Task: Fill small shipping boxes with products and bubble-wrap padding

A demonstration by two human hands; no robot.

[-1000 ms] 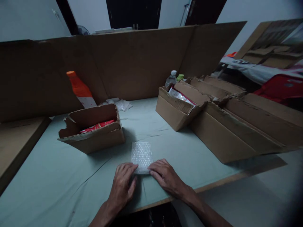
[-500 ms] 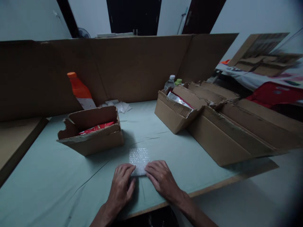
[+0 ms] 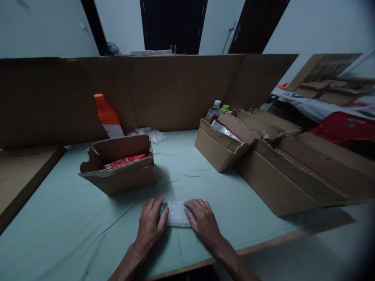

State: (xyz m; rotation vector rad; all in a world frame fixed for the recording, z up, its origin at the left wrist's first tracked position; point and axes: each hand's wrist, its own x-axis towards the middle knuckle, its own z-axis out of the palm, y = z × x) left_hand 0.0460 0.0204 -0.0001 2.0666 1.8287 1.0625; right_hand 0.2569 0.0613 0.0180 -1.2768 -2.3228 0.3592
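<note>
Left to right, as I read it on my feed. Far left: open carton [image 3: 131,178] on the table [image 3: 73,210], red packet [image 3: 124,160] inside; orange-topped bottle [image 3: 108,115] behind it, clear plastic pieces [image 3: 155,136] to the bottle's right.

Left hand [image 3: 149,220]: digits bent, a gap between thumb and forefinger, thumb tip at the left end of the bubble wrap [image 3: 177,214]. Whether it pinches, I cannot tell.

Bubble wrap: flat on the table, between the hands, near the front edge. Narrow strip, wider than deep, bubbles glossy. My estimate: almost weightless, soft and springy, apt to open up if released. Surface probably a little slick; bubbles could pop under a hard squeeze. I cannot see whether anything lies inside, so weight and fragility stay provisional. Best hold, I judge: both short ends, thumbs on top, fingers along the far edge, light even pressure.

Right hand [image 3: 203,220]: fingers curled at the far right corner, thumb lying over the right end. Underside hidden; firmness of hold undetermined.

Right: smaller carton [image 3: 212,148] with a silvery packet [image 3: 225,130], well apart from the wrap.
</note>
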